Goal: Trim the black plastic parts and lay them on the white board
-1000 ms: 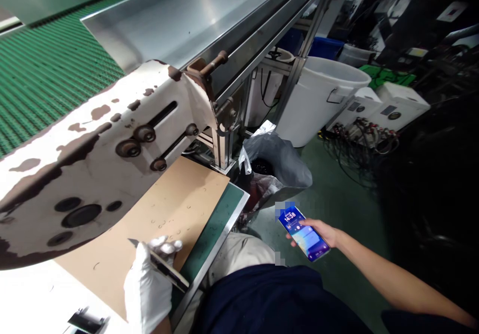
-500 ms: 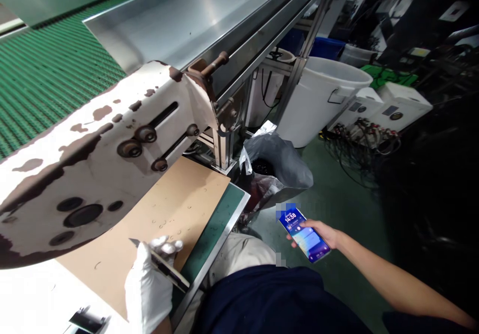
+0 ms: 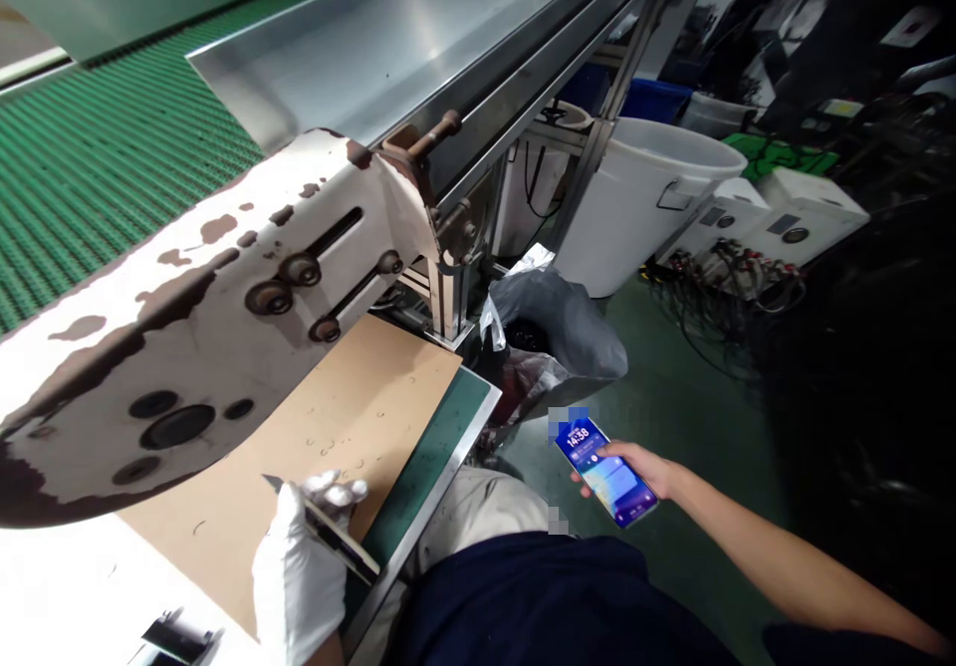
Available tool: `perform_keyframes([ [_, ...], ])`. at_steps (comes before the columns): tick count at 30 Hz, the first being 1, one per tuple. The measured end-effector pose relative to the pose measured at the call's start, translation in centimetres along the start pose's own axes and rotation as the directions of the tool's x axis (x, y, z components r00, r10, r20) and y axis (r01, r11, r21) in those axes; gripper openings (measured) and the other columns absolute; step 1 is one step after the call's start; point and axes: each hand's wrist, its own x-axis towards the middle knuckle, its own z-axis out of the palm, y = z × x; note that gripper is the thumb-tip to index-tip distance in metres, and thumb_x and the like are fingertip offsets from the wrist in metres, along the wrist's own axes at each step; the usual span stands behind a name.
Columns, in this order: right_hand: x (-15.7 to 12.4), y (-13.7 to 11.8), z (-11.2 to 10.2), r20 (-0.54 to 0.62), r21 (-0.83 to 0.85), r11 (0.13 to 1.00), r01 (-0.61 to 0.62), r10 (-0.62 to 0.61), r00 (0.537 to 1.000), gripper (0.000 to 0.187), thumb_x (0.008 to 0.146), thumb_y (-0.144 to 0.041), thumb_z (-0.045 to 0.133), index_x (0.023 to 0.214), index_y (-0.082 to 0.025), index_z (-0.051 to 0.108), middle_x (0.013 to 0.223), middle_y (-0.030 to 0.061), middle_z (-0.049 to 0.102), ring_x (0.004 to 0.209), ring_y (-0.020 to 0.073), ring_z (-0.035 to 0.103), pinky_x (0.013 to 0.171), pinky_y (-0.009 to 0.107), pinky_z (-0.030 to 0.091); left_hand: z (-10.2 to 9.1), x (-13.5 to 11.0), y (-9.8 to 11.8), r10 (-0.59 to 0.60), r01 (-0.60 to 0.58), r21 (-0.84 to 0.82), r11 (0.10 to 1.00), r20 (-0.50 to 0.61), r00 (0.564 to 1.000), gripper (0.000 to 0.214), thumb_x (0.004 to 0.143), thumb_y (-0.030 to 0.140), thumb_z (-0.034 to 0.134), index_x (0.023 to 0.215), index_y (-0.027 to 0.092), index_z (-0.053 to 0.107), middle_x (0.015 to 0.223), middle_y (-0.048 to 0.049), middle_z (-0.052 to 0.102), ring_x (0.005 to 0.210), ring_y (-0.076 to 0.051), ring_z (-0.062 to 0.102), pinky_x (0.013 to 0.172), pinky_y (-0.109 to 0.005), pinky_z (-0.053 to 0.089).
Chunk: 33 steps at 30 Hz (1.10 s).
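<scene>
My left hand (image 3: 299,556), in a white glove, is closed around a utility knife (image 3: 348,543) whose pointed blade sticks out past the thumb. It is over a brown cardboard sheet (image 3: 351,407) scattered with small dark curved scraps. The sheet lies on a green-topped table (image 3: 455,402) with a metal edge. My bare right hand (image 3: 634,465) grips a smartphone (image 3: 606,472) with its screen lit, showing 14:38. The thumb rests on the screen, and the other fingers are partly hidden behind the phone.
Above the table juts a chipped white machine bracket (image 3: 224,328) with bolts, beside a green conveyor belt (image 3: 134,168) and a metal chute (image 3: 388,59). A grey plastic bag (image 3: 575,328) stands on the floor. Beyond are a white bin (image 3: 634,198) and white boxes (image 3: 799,213) with cables.
The view has shifted slightly, so the bracket and conveyor sit a little farther right. Both hands keep their holds on the utility knife and the smartphone.
</scene>
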Motion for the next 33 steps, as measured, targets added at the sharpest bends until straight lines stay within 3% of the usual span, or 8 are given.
perform_keyframes([
  [15, 0.49, 0.25, -0.10, 0.017, 0.038, 0.999, -0.017, 0.017, 1.000, 0.029, 0.091, -0.038, 0.056, 0.109, -0.016, 0.059, 0.107, 0.0070, 0.064, 0.088, 0.0202, 0.064, 0.076, 0.040, 0.053, -0.31, 0.16, -0.13, 0.003, -0.003, 0.030, 1.000, -0.003, 1.000, 0.030, 0.075, 0.044, 0.071, 0.074, 0.014, 0.067, 0.056, 0.0038, 0.063, 0.058, -0.013, 0.063, 0.073, -0.028, 0.053],
  [26, 0.46, 0.35, 0.26, 0.078, 0.148, 0.987, -0.064, 0.053, 0.996, 0.050, 0.089, -0.059, 0.045, 0.110, -0.015, 0.059, 0.103, 0.0081, 0.066, 0.085, 0.0205, 0.064, 0.075, 0.040, 0.051, -0.19, 0.11, 0.00, 0.002, -0.001, 0.049, 0.999, -0.006, 1.000, 0.031, 0.078, 0.044, 0.067, 0.073, 0.013, 0.067, 0.055, 0.0027, 0.063, 0.060, -0.014, 0.065, 0.072, -0.027, 0.054],
  [33, 0.21, 0.99, -0.24, 0.045, 0.217, 0.974, -0.060, 0.051, 0.998, 0.040, 0.090, -0.049, 0.051, 0.111, -0.016, 0.059, 0.109, 0.0081, 0.064, 0.090, 0.0211, 0.063, 0.079, 0.042, 0.051, -0.34, 0.19, -0.19, 0.013, -0.014, 0.033, 0.999, 0.028, 1.000, 0.031, 0.078, 0.044, 0.068, 0.073, 0.014, 0.066, 0.055, 0.0029, 0.063, 0.058, -0.014, 0.063, 0.071, -0.028, 0.055],
])
